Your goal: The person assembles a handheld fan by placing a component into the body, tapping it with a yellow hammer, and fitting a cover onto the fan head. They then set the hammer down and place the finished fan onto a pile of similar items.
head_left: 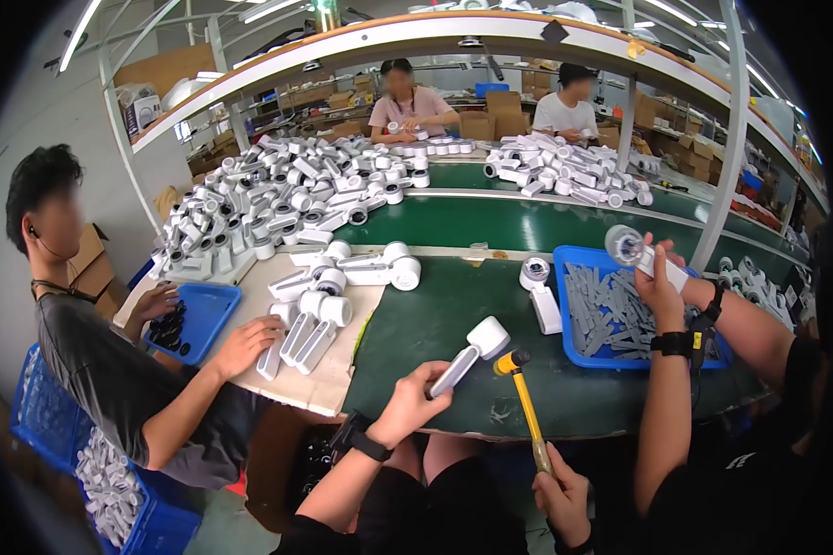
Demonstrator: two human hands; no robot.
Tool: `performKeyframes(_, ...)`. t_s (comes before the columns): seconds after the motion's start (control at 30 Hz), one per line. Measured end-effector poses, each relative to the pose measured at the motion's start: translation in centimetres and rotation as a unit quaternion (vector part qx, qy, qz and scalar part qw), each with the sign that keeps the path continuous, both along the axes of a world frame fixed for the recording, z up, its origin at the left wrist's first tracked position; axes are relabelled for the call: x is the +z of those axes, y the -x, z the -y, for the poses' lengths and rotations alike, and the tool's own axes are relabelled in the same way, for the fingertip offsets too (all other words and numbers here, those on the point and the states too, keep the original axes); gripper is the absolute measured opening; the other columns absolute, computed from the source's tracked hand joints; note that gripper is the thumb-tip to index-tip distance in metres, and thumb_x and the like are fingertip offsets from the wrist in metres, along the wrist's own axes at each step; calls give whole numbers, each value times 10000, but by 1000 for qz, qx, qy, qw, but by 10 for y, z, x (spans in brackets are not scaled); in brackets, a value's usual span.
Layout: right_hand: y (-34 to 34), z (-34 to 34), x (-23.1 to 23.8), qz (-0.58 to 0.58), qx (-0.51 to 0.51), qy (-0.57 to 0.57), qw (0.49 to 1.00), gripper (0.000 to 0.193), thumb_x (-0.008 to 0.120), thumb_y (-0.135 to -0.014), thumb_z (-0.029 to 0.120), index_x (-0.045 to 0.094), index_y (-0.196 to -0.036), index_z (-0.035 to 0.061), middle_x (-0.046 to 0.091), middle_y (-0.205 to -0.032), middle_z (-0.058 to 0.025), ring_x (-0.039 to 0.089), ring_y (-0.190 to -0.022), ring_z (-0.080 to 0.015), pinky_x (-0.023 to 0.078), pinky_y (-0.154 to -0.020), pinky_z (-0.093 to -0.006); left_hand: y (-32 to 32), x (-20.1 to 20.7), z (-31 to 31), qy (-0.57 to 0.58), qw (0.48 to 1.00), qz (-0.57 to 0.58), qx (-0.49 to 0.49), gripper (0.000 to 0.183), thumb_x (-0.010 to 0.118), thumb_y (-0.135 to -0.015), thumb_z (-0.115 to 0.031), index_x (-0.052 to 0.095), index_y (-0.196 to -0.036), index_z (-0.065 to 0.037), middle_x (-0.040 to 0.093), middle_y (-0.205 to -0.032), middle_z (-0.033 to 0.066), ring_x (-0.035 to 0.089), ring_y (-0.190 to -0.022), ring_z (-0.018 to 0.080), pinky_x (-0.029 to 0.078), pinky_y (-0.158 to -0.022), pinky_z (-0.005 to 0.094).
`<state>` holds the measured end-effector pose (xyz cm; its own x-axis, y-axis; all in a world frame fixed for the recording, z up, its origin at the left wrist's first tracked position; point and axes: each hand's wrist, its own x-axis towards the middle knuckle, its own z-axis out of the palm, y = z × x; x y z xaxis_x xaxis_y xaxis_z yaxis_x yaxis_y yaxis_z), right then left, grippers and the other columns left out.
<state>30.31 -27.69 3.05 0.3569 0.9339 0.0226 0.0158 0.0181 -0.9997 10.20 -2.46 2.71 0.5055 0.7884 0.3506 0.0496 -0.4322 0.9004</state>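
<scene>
My left hand is closed round the handle of a white handheld device with a drum-shaped head and a grey strip along the handle. It is tilted, head up and to the right, over the green tabletop. A hammer with a yellow handle is gripped low down by my right hand. The hammer's yellow and dark head is up, just right of the device's round head, with a small gap seeming to lie between them. Another such device lies on the table farther right, its round end showing.
Devices form a large heap at the far left and another at the far right. A co-worker at left touches devices beside a blue tray of black parts. At right, a co-worker holds a device above a blue tray of grey strips.
</scene>
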Motion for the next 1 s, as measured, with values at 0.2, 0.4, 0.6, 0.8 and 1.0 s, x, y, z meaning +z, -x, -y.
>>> performKeyframes(0.2,19,-27,10,44,73,-11,996,535,562,-919,5,458,-1444,2,600,-768,-21,507,-551,-48,402,-499,-187,51,5,5,-136,972,-119,152,336,738,-826,-148,676,-1113,16,696,-993,180,655,-900,287,516,-830,354)
performKeyframes(0.4,26,-51,44,246,108,-95,958,506,630,-888,-11,506,-1378,-38,625,-897,-152,611,-778,-206,491,-741,-281,59,3,3,-159,959,-132,193,294,793,-777,-173,717,-999,5,695,-926,158,612,-881,328,489,-814,401)
performKeyframes(0.6,15,-74,43,317,137,-131,929,504,581,-909,-13,489,-1405,-14,597,-856,-91,547,-680,-158,452,-645,-260,57,0,2,-175,955,-129,203,286,804,-758,-194,734,-972,-18,702,-921,139,612,-891,319,478,-838,405)
performKeyframes(0.8,20,-68,55,313,107,-165,929,515,562,-917,-20,485,-1426,9,562,-784,-24,483,-575,-70,405,-536,-220,55,-5,0,-168,954,-120,217,298,812,-748,-212,741,-975,-32,706,-922,124,611,-895,303,474,-832,398)
performKeyframes(1.0,24,-66,63,338,155,-72,925,474,601,-918,12,503,-1382,-19,629,-909,-190,627,-773,-291,496,-742,-326,57,-6,3,-112,960,-150,209,308,810,-748,-235,744,-977,-39,708,-908,114,611,-901,296,475,-831,398)
